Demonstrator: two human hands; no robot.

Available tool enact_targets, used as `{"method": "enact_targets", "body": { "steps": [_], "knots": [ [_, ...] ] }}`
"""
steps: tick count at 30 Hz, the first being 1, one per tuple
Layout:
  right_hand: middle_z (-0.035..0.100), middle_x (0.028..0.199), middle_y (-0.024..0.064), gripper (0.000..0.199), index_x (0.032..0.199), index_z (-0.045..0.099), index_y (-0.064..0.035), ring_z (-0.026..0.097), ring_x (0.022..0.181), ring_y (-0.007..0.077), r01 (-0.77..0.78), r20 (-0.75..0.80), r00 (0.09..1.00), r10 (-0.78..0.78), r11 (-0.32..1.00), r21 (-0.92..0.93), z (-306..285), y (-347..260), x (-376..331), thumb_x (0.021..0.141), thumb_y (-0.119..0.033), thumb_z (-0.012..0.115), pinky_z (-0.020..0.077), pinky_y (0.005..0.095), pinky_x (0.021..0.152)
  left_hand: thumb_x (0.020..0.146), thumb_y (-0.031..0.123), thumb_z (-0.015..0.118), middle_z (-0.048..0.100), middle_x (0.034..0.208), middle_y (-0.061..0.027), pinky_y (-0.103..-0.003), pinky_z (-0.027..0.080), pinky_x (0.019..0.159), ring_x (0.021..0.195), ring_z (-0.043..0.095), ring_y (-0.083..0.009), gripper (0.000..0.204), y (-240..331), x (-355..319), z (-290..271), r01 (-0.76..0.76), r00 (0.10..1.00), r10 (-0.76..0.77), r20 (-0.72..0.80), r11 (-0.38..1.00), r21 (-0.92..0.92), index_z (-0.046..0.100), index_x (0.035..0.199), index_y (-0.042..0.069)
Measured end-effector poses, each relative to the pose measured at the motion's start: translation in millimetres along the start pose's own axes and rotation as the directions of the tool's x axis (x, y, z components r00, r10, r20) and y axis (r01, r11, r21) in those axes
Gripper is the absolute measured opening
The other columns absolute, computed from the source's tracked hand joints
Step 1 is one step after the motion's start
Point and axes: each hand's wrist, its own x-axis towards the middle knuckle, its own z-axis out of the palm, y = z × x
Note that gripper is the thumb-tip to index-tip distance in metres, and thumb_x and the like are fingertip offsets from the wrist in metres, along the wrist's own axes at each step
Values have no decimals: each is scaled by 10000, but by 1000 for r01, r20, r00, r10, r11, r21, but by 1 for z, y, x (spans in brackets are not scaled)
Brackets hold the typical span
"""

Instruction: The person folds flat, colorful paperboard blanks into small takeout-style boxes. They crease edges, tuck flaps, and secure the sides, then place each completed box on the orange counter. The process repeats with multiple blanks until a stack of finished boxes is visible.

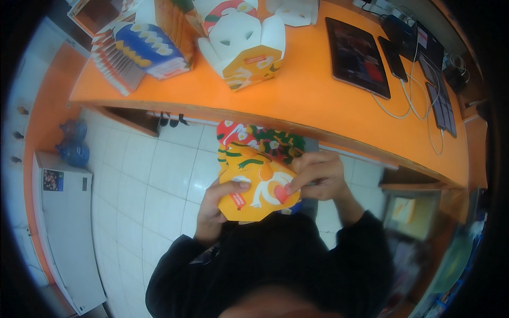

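**Carton held in both hands, short of the table edge**

One yellow carton [260, 183] is held above the lap, in front of the torso. By the left hand [212, 206] it is gripped at its left side, the thumb laid flat on the printed face; the fingers beneath are hidden. By the right hand [321, 175] its right edge is pinched between thumb and bent fingers. The printed face is turned up toward the head; the long axis cannot be told, as folded parts overlap. Beyond it, red and green printed pieces [278, 140] are seen; their number cannot be told.

Tiled floor [164, 185] is exposed to either side of the carton. The near edge of the orange table [305, 74] is set just beyond the pieces. On the table, one open carton [252, 53], one blue carton [154, 50] and one stack of flat cartons [119, 66] are placed. A stretch of tabletop is left between the open carton and one tablet [358, 58]. Two blue bottles [73, 140] are stacked at far left.
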Motion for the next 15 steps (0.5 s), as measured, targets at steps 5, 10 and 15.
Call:
{"method": "enact_targets", "body": {
  "steps": [5,10,15],
  "knots": [
    [458,648,3,247,845,743,-130,477,571,119,41,-8,999,-43,981,-188,-3,-5,4,615,-85,819,382,252,513,900,366,506,503,1287,-209,-388,509,891,1152,548,-280,605,-16,-5,-3,-185,936,255,243,943,-277,358,1336,-27],
    [468,689,6,250,884,730,-126,496,605,134,138,151,983,-101,956,-261,1,-8,7,646,-101,804,416,262,544,914,363,528,487,1309,-170,-376,446,961,1204,504,-261,612,-25,-15,14,-413,905,425,27,861,297,331,1362,-4],
    [488,903,30,219,883,719,-117,533,774,133,-4,-11,1000,2,989,-146,5,-3,7,678,-98,795,464,250,669,890,172,636,553,1212,-108,-311,458,937,1114,556,-205,449,-30,-13,38,-468,840,536,-79,791,394,433,1265,32]
  ]
}}
